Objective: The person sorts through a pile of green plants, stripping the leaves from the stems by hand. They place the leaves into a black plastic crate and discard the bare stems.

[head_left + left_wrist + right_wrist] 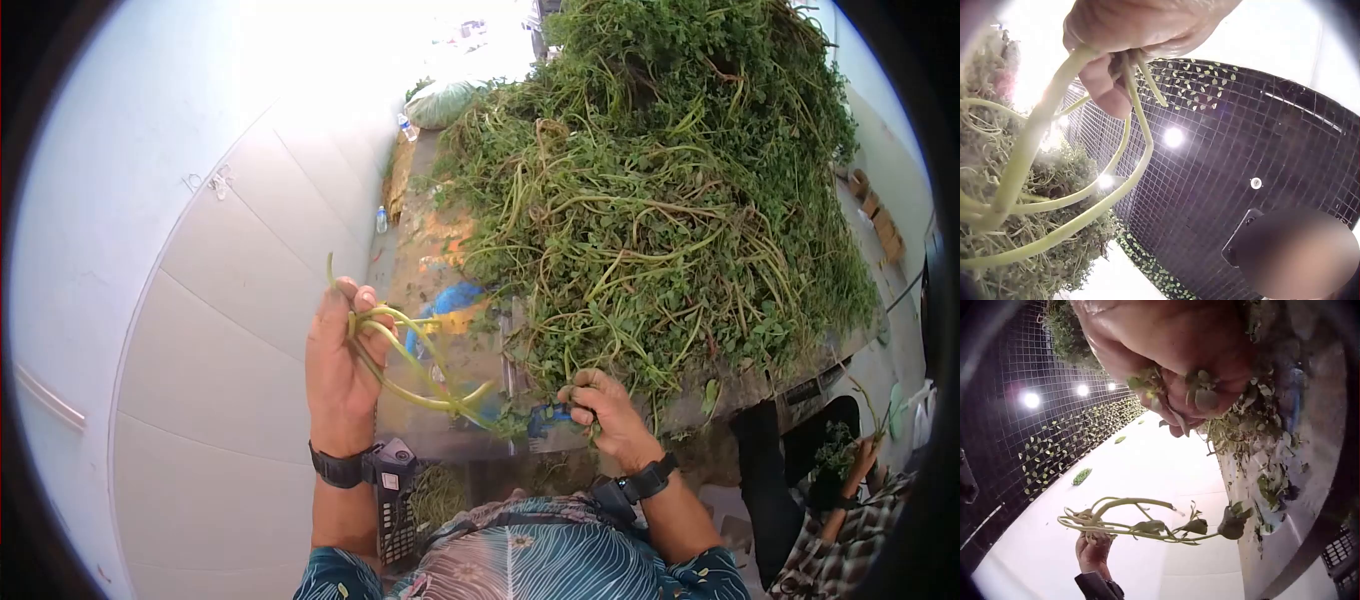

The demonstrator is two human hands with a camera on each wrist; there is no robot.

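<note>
My left hand (345, 370) is raised at the table's left side and grips a few thick, pale green plant stems (378, 376) near one end. The stems loop out to the right and down; in the right wrist view a few leaves (1194, 526) hang on their far ends. My right hand (618, 425) is low at the near edge of a big heap of leafy stems (640, 230). Its fingers are curled round small leafy sprigs (1205, 399), whose leaves poke out below the fingers in the right wrist view.
The heap covers most of the table (400, 415), rising at the back. A stuffed bag (440, 105) and a plastic bottle (381, 220) stand along the left. At the right, another person in a checked sleeve (850, 535) holds a stem. A dark crate (396, 530) is below my left arm.
</note>
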